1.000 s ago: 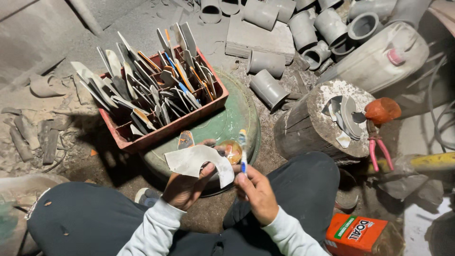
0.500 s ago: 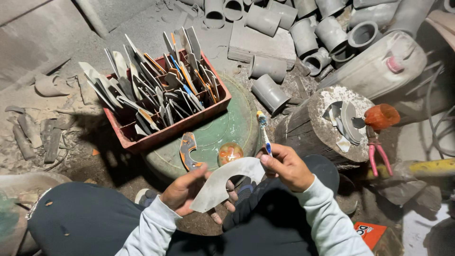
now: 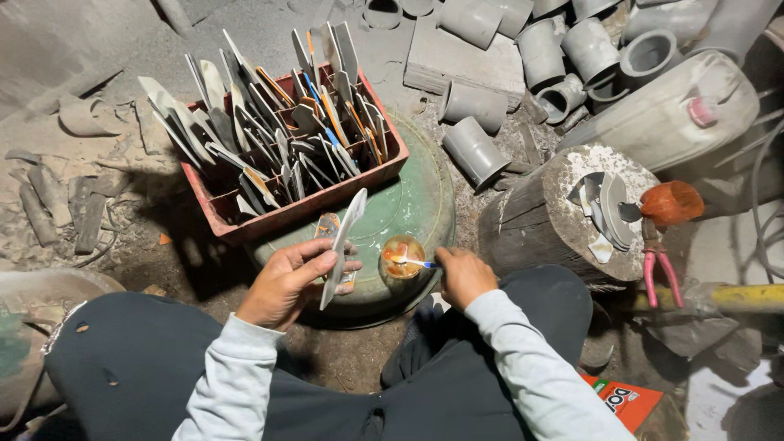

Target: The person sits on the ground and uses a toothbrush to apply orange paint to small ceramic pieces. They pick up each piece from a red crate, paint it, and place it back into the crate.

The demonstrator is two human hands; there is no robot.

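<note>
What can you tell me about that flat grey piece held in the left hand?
The grey piece is a thin, flat, curved strip, seemingly cut from plastic pipe, pale grey and dusty. It appears edge-on, so it looks narrow, wider at its upper end and tapering downward. It stands nearly upright, tilted slightly right, above the green drum's top. The left hand pinches it near the middle between thumb and fingers; nothing else touches it. Similar strips fill the red crate just behind.

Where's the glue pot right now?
In the head view the glue pot sits on the green drum lid, just below centre, between the two hands; the right hand has a small brush dipped into it.
</note>
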